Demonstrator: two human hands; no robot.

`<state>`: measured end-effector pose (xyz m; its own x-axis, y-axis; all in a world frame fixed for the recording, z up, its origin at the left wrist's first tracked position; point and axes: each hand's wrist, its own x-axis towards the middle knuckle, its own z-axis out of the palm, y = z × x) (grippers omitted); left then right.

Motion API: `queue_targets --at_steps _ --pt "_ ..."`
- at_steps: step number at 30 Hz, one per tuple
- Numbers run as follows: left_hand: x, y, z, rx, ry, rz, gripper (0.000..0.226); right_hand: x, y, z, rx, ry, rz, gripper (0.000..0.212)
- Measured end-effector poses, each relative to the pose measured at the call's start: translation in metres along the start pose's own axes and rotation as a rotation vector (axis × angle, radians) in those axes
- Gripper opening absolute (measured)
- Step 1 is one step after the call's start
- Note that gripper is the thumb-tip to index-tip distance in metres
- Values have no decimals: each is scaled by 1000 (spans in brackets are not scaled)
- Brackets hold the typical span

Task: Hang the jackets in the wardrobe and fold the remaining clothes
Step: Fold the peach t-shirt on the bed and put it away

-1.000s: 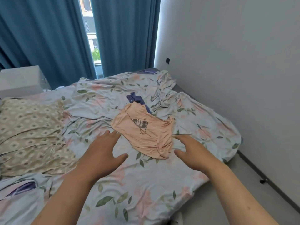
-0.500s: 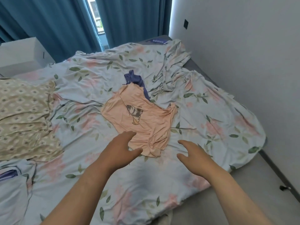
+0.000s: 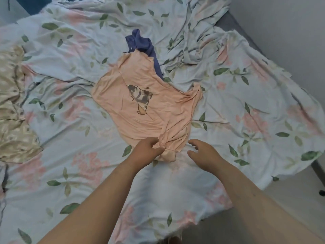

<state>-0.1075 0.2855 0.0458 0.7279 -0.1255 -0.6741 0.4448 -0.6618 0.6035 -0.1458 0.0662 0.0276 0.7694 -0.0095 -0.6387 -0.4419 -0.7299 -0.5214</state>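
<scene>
So what we can see of ourselves is just two bare forearms coming up from the bottom edge, with no sleeves, cuffs or gloves anywhere on them. Our left hand (image 3: 146, 150) and right hand (image 3: 204, 152) are bare too, and we can't spot a watch, ring or band on either wrist as far as the head view shows. Our right forearm has one tiny dark speck partway along it, and that's about it.
</scene>
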Motion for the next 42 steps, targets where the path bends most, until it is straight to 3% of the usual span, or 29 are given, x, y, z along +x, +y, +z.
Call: queue_targets --at_steps 4,8,12,14,17,20,22,27,32,34,37,39,42 --pt "67 -24 44 -107 5 -55 51 60 20 39 51 7 17 45" --pt "123 -47 76 -22 64 -93 40 113 38 65 188 66 36 52" --pt "158 -72 100 219 230 -89 47 164 49 68 68 194 -90 54" --pt "167 -76 112 189 280 5 38 184 55 62 -23 176 -130 59" --pt "167 -87 118 229 240 154 27 206 62 57 -124 106 -144 64" --pt "149 -103 123 269 204 266 20 209 73 55 -108 181 -217 33" --pt "134 -115 127 320 123 314 29 202 78 55 -98 196 -260 11" --pt "118 -138 136 292 48 277 17 171 93 58 -148 97 -268 34" --pt "100 -131 174 229 -76 315 23 150 117 49 -200 9 -212 32" --pt "95 -130 181 214 -85 326 35 143 125 47 -166 27 -178 27" --pt "88 -138 180 179 -75 367 36 138 132 47 -190 83 -114 24" --pt "84 -145 169 70 16 338 37 135 133 45 -281 16 -99 26" --pt "94 -157 139 6 412 220 29 123 129 46 -451 -220 -84 32"
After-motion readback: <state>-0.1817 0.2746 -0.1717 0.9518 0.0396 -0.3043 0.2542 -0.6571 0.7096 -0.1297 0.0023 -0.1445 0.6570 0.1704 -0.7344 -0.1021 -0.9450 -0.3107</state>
